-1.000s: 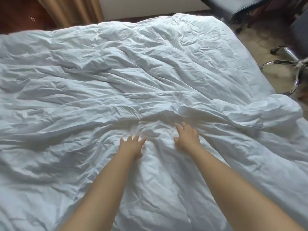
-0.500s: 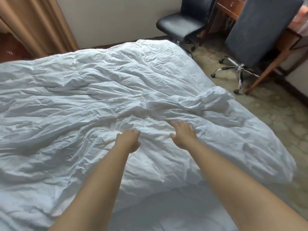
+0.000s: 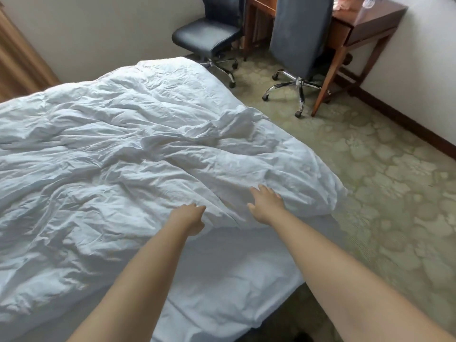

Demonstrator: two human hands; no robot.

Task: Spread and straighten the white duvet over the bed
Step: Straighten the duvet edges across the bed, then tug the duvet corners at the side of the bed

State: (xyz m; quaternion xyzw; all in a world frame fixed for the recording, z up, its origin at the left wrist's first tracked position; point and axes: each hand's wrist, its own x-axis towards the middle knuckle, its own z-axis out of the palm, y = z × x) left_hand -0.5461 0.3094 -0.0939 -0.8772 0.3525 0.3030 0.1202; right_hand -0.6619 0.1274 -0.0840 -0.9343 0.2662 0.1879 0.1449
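Clearly both of the person's hands are working at the near edge of the white duvet [image 3: 128,154], which lies crumpled across the bed [image 3: 222,287] with a bare strip of sheet showing just below the wrists. Starting leftmost, the left hand [image 3: 188,218] has its fingers curled into a fold of the cloth, so it looks to be pinching the edge, though the fingertips are buried and I cannot be sure how firm the hold is. Just to its right, the right hand [image 3: 266,206] rests with fingers spread and fairly straight on top of the cover, pressing rather than grasping. To my eye the step is drawing this edge down toward the person's body to cover the bare strip, and it would go best if the flat hand also took hold, both then pulling evenly and low so the fabric slides instead of bunching. Beyond the fingers the duvet is deeply wrinkled, with long ridges running away to the left and a raised hump up and to the right of the right hand. Further right of that hand the corner sags over the side of the mattress toward the carpet, so it probably needs squaring afterwards.
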